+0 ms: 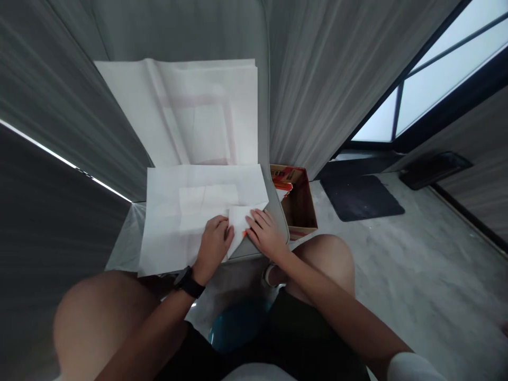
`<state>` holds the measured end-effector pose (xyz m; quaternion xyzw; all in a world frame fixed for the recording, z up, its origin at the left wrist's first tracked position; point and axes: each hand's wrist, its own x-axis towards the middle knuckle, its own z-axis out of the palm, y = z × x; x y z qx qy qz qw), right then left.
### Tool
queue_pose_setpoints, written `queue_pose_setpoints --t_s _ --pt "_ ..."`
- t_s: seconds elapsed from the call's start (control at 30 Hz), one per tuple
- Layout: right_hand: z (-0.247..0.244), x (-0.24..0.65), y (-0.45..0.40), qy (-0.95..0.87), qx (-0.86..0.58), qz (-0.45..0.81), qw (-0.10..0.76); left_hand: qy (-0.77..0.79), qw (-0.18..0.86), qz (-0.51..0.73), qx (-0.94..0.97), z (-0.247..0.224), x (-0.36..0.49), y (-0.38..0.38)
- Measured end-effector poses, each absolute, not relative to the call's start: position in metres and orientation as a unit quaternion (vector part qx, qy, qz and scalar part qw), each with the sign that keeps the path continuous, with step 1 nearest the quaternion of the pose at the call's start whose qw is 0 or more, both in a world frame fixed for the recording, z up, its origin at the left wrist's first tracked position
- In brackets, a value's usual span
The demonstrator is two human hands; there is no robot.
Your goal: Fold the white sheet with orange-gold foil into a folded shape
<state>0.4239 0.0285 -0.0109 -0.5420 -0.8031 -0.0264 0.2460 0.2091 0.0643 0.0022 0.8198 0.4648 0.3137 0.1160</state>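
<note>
A large white sheet of paper [162, 222] lies on a grey padded seat [278, 211], with its near right corner turned over into a folded flap [238, 214]. My left hand [214, 241] has its fingers bent and thumb close to them, at the flap's left edge. Fingers slightly spread, my right hand [268, 233] lies flat over the right edge of the fold. A small orange spot [244, 233] shows beside the right fingertips. Pale reddish marks show through the paper. What lies under my fingertips is hidden.
More white sheets [206, 111] lean against the grey backrest [182, 32] behind. To the seat's right, an open cardboard box [304, 203] holds orange-and-white items [282, 188]. A dark mat [361, 197] lies on the floor. My knees flank the seat's front.
</note>
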Motion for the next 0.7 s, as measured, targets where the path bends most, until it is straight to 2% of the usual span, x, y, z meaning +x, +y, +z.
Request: queue_pose_setpoints --t_s 0.2,0.37,0.7 --pt "-0.013 0.420 0.028 -0.781 -0.582 -0.013 0.225 0.444 0.070 0.313 0.837 0.010 0.203 0.061" --pt "-0.013 0.416 0.028 -0.767 -0.600 -0.005 0.229 0.309 0.076 0.208 0.925 0.021 0.199 0.050" --pt "-0.012 0.414 0.025 -0.752 -0.625 -0.033 0.208 0.330 0.122 0.184 0.918 0.015 0.195 0.052"
